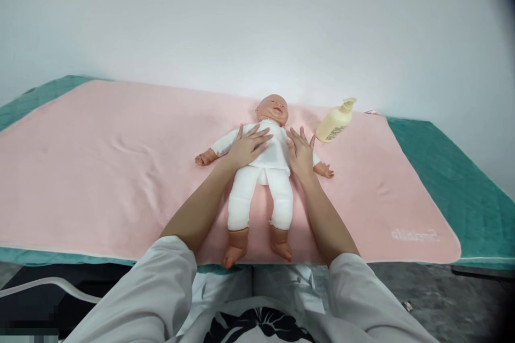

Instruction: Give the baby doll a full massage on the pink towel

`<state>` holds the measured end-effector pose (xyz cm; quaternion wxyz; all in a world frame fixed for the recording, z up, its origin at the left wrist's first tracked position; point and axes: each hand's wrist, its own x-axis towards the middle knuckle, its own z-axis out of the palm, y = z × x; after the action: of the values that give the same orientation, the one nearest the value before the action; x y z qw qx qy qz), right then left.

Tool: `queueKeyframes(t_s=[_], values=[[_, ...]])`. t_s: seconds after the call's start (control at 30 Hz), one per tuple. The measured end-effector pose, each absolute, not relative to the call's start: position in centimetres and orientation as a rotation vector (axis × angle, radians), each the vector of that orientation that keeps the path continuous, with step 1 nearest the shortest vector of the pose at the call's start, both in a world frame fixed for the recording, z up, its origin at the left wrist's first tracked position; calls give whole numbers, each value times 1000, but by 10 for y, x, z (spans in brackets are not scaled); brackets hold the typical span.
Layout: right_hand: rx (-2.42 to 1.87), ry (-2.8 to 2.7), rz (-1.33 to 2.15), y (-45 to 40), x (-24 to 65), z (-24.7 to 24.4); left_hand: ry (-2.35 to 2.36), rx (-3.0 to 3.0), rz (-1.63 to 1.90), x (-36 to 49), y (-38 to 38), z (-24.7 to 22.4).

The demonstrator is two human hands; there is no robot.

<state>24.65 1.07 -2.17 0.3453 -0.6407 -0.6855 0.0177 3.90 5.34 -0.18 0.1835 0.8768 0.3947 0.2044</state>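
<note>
A baby doll [263,171] in a white top and white trousers lies on its back, head toward the wall, feet at the near edge of a pink mat [100,171]. My left hand [249,146] rests open on the doll's chest at the left, fingers spread. On the opposite side of the torso, my right hand [300,149] lies open with its fingertips against the top. Neither hand grips anything. The doll's arms stretch out to both sides, partly covered by my hands.
A pale yellow pump bottle [333,124] stands on the mat to the right of the doll, near my right hand. Under the mat is a green cover [454,182]. A white wall rises behind. At lower left hangs a white tube [56,282].
</note>
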Motion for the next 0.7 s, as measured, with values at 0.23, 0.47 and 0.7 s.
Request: queueKeyframes(t_s=[0.23,0.47,0.7], values=[[-1428,-1798,214,12,249,-24,1404,2468,716,40,55,-11],[-1094,-1903,551,0,244,-14,1604,2421,803,37,58,-13],[-809,-2097,776,-7,233,-11,1662,2398,808,34,59,-9]])
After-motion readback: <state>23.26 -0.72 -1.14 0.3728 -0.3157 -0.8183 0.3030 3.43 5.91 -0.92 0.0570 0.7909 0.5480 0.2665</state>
